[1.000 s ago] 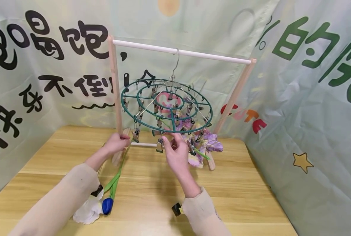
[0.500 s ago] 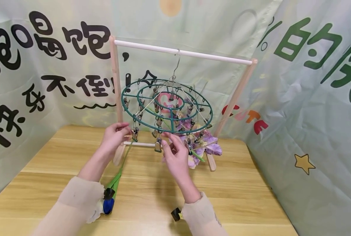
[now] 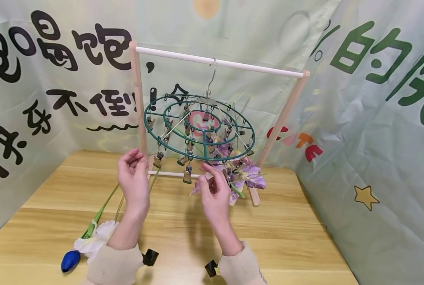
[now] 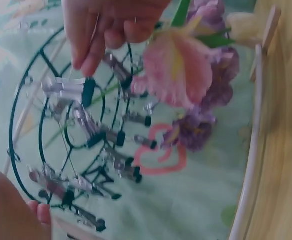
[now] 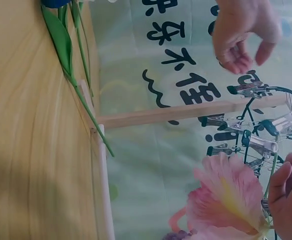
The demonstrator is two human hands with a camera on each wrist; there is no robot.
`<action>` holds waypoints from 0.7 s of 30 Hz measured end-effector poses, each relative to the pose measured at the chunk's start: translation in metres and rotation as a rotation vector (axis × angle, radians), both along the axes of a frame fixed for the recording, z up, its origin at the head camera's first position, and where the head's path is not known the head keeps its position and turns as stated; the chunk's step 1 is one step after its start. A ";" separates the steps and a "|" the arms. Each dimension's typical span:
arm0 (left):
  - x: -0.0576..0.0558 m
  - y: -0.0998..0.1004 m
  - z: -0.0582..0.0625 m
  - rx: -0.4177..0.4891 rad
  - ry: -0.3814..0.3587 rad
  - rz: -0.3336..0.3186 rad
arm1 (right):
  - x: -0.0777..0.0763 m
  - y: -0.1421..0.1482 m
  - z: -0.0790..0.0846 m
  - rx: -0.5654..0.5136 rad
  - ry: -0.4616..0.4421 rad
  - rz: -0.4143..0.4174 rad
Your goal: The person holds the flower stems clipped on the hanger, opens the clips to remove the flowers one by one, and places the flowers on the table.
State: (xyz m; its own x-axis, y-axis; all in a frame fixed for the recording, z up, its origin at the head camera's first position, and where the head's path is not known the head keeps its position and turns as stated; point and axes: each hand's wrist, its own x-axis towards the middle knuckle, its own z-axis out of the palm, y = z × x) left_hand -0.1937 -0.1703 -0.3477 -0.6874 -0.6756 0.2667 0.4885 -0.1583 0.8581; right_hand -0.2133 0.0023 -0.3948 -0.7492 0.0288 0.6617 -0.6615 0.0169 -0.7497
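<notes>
A round green clip hanger (image 3: 197, 126) hangs tilted from the stand's rod. My left hand (image 3: 135, 182) is raised at its left, fingers loosely bent, holding nothing; the nearest metal clip (image 3: 158, 159) is just to its right, apart from the fingertips. My right hand (image 3: 215, 190) is under the hanger's front edge, thumb and fingers bent with a gap between them. Left of that thumb dangles another clip (image 3: 187, 174). A pink-petalled flower (image 4: 178, 67) hangs close to the right hand in the left wrist view, and purple flowers (image 3: 251, 174) hang behind it.
The wooden stand (image 3: 137, 99) with a white rod (image 3: 251, 67) stands at the back of the table (image 3: 183, 245). A white flower (image 3: 96, 237) and a blue tulip (image 3: 70, 261) lie front left. Printed cloth (image 3: 340, 138) surrounds the table.
My left hand rose, drew nearer and turned its palm side up; its forearm swung right, uncovering a blue tulip and covering another. The hanger turned slightly; my right hand shifted a little away from the clip.
</notes>
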 end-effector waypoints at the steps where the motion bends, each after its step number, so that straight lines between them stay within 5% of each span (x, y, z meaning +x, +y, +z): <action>1: 0.003 0.004 -0.001 -0.013 0.042 0.024 | 0.001 0.000 -0.001 -0.005 0.009 -0.011; 8: 0.014 0.038 -0.012 -0.152 0.305 0.039 | 0.006 0.002 -0.006 -0.048 0.036 -0.071; 16: 0.012 0.069 -0.021 -0.443 0.477 0.049 | 0.013 0.005 -0.008 -0.008 0.030 -0.204; 21: 0.012 0.080 -0.027 -0.554 0.511 0.013 | 0.009 0.011 -0.010 0.031 0.068 -0.239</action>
State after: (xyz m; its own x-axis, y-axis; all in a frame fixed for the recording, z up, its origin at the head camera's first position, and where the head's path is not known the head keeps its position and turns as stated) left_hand -0.1820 -0.0900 -0.3752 -0.3797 -0.3571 0.8534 0.8460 0.2391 0.4765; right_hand -0.2047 0.0134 -0.4044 -0.6771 0.1781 0.7140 -0.6852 0.2013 -0.7000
